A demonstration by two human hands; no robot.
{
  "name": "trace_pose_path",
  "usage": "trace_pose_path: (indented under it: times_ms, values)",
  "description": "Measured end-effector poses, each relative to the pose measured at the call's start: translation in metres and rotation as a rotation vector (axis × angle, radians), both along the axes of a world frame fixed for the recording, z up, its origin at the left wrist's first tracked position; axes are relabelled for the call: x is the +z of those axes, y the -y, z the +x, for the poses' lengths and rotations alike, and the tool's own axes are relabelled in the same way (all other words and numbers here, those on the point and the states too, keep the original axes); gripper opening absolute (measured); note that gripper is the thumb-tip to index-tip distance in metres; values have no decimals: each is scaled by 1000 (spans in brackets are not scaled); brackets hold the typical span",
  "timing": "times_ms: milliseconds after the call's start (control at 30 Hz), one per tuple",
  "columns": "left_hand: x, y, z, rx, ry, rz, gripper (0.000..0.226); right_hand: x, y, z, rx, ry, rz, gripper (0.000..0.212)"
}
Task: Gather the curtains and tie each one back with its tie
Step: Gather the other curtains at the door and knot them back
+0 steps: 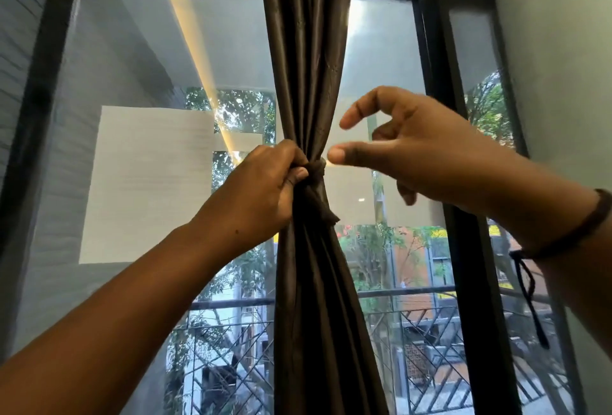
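- Our left hand [265,182] is curled tight on the curtain [308,83] at its pinched waist, thumb pressed against the tie [318,172] knotted there.
- The tie wraps the gathered curtain just right of our left fingers; a short loose end hangs below the knot.
- Our right hand [414,152] hovers just right of the knot, fingers loosely spread, holding nothing, thumb tip near the tie.
- A dark cord bracelet [569,235] circles our right wrist.
- Behind both hands stands the window [149,83].
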State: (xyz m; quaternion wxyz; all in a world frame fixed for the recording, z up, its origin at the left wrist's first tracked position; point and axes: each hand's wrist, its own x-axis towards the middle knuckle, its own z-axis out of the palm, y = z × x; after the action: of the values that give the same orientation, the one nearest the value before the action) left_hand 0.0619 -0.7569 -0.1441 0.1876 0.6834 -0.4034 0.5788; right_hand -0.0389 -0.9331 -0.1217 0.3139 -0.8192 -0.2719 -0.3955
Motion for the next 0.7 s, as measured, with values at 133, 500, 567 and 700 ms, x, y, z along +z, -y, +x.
trace_pose_path:
  times_ms: [133,500,567,700]
  values:
    - [-1,0,-4,-96,-84,-94,8,-16,-13,20,-289,-90,-132,64]
    - [-1,-8,-1,-52,-98,-32,2,-30,-37,43,-431,298,-253,14]
    - [0,-12,2,11,-56,23,3,-28,-34,37,-488,346,-308,17]
    - [0,-17,4,119,-87,110,14,-20,-27,31,-461,322,-431,21]
